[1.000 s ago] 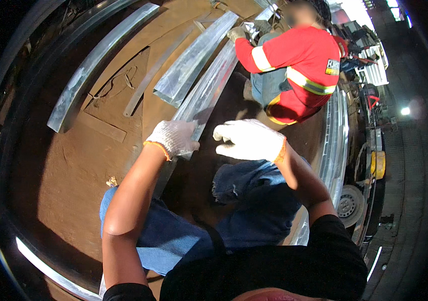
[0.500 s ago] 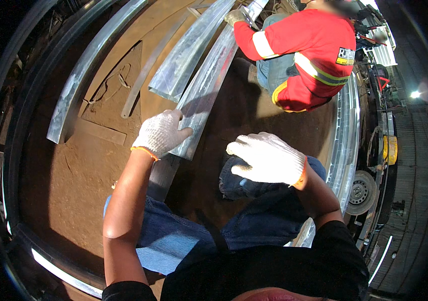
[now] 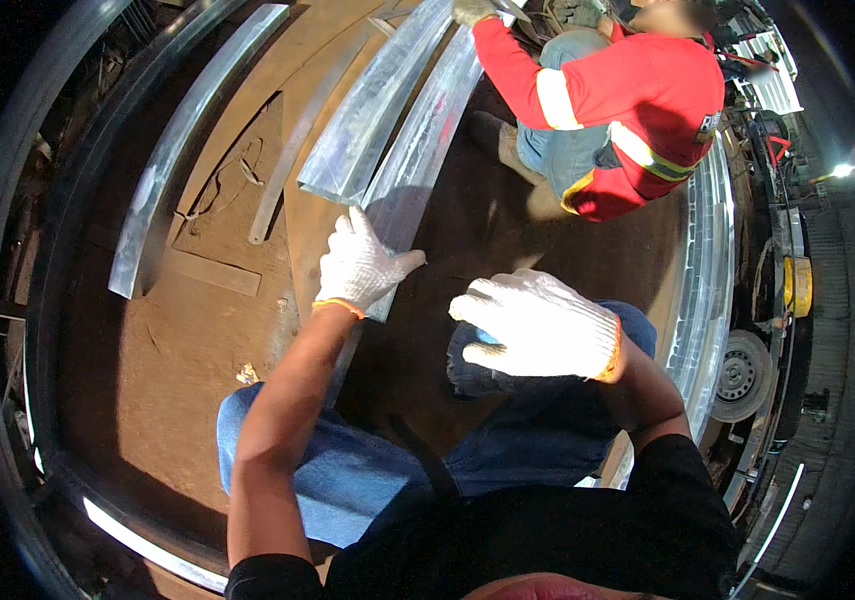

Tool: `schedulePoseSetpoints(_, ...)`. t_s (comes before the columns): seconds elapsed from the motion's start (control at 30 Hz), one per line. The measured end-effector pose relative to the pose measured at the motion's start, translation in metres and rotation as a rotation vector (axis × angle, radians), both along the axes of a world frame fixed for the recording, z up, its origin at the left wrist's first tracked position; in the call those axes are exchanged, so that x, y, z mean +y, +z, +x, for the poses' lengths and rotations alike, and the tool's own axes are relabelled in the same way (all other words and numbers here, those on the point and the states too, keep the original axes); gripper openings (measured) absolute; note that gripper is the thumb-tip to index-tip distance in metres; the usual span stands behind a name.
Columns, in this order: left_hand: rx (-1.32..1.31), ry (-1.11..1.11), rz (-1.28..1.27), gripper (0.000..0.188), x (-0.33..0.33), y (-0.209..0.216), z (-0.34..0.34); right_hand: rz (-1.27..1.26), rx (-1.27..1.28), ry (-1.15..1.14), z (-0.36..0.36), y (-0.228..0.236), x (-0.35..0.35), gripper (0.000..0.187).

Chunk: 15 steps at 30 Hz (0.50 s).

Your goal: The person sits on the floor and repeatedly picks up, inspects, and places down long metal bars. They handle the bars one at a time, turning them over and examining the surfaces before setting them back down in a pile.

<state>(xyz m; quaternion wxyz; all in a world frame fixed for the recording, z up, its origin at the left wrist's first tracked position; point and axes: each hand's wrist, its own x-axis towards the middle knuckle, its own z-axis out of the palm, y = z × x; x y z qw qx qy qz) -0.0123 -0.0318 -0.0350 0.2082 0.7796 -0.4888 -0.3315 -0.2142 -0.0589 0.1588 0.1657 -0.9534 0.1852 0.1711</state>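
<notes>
My left hand [image 3: 362,262], in a white knitted glove with an orange cuff, lies over the near end of a long silvery metal beam [image 3: 434,140]. Its fingers stretch forward and the thumb sticks out past the beam's right edge. A second, wider metal beam [image 3: 377,110] runs alongside to the left. My right hand [image 3: 542,325], gloved the same way, is over my right knee, with fingers extended and thumb apart. Nothing shows in its grasp; whether it touches the knee I cannot tell. At the far end, a co-worker's gloved hand [image 3: 472,12] is at the beams.
A co-worker in a red jacket [image 3: 637,95] crouches at the far right. Another curved metal strip [image 3: 192,130] and a flat bar [image 3: 212,272] lie on the brown floor to the left. Long metal profiles [image 3: 702,290] and a wheel [image 3: 742,377] line the right side.
My left hand has shifted right and further onto the beam's near end. My right hand has hardly moved. The co-worker's head and trunk have turned a little.
</notes>
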Motion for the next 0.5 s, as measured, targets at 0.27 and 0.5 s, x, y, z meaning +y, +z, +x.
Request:
schedulePoseSetpoints(0.27,-0.307,0.098,0.118,0.132,-0.083,-0.029,-0.043,0.011,-0.091,-0.015,-0.001,-0.006,-0.016,0.039)
schedulePoseSetpoints(0.5,-0.247,0.056,0.097,0.134,-0.107,-0.044,-0.037,0.182,-0.048,-0.246,-0.011,-0.006,-0.053,0.039)
